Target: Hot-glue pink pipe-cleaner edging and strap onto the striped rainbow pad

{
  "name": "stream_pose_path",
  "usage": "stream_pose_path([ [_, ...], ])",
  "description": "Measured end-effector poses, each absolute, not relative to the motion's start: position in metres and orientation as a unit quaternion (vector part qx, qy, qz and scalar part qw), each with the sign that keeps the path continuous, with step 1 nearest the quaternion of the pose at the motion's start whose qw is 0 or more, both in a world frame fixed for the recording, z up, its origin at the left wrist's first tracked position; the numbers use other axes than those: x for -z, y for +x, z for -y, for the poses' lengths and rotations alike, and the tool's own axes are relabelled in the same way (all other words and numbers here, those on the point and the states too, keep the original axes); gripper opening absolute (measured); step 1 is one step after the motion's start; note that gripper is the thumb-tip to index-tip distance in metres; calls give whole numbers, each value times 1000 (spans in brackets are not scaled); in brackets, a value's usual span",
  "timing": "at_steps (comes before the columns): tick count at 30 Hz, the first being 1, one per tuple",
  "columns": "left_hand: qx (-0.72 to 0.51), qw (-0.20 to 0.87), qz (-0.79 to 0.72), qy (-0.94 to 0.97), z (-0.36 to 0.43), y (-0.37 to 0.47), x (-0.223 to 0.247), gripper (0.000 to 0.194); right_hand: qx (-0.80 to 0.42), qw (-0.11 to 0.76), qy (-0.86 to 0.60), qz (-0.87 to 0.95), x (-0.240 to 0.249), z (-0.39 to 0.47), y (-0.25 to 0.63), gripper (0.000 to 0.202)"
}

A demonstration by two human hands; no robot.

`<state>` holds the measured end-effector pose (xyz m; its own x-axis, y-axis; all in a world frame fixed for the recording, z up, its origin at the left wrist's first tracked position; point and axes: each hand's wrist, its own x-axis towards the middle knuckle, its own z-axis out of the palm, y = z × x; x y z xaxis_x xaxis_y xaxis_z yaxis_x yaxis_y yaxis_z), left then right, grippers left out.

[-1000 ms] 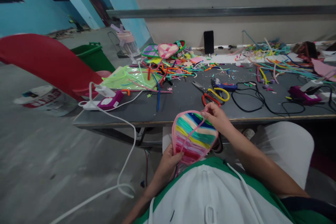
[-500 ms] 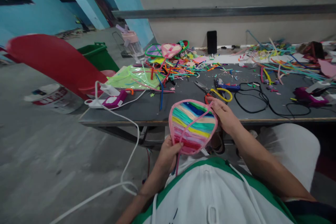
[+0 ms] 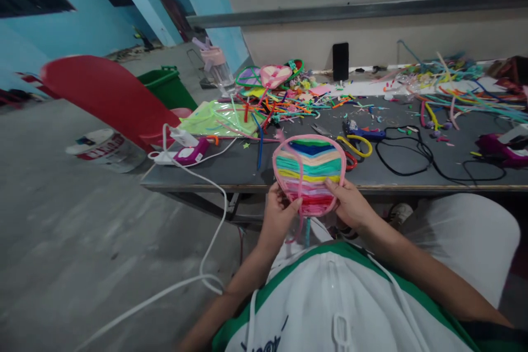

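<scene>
A rounded panel [image 3: 310, 168] of striped coloured pipe cleaners with a pink rim is held up at the table's front edge. My left hand [image 3: 280, 210] grips its lower left, thumb on the front, against a loose pink strand [image 3: 300, 173] that runs down over the stripes. At the lower right, my right hand [image 3: 348, 202] pinches the rim, its thumb on the stripes. Fingers behind the panel are hidden. A teal stem [image 3: 307, 231] hangs below. Scissors with yellow handles [image 3: 358, 146] and a red-handled pair [image 3: 350, 161] lie just behind the panel.
On the dark table [image 3: 206, 176] are a green plastic packet [image 3: 218, 120], heaped pipe cleaners, a blue glue gun [image 3: 367, 133] with black cable, a power strip [image 3: 192, 152] and a bottle [image 3: 218, 71]. A phone [image 3: 340, 61] leans on the wall. A red chair [image 3: 103, 99] stands left.
The panel has turned more upright and moved up slightly. My right hand has gone from its upper right corner to the lower right. The pink strand now hangs more vertically. The view has shifted a little.
</scene>
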<state>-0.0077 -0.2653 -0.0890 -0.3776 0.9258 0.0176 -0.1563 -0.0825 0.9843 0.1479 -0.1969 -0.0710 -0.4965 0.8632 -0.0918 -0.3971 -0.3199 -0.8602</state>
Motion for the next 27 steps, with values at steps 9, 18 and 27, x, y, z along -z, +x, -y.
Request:
stream_pose_path([
  [9, -518, 171, -656, 522, 264, -22, 87, 36, -781, 458, -261, 334, 74, 200, 143, 30],
  [18, -739, 425, -419, 312, 252, -9, 77, 81, -823, 434, -210, 301, 81, 203, 143, 28],
  [27, -692, 557, -400, 224, 258, -19, 70, 40, -828, 413, -227, 304, 75, 186, 160, 40],
])
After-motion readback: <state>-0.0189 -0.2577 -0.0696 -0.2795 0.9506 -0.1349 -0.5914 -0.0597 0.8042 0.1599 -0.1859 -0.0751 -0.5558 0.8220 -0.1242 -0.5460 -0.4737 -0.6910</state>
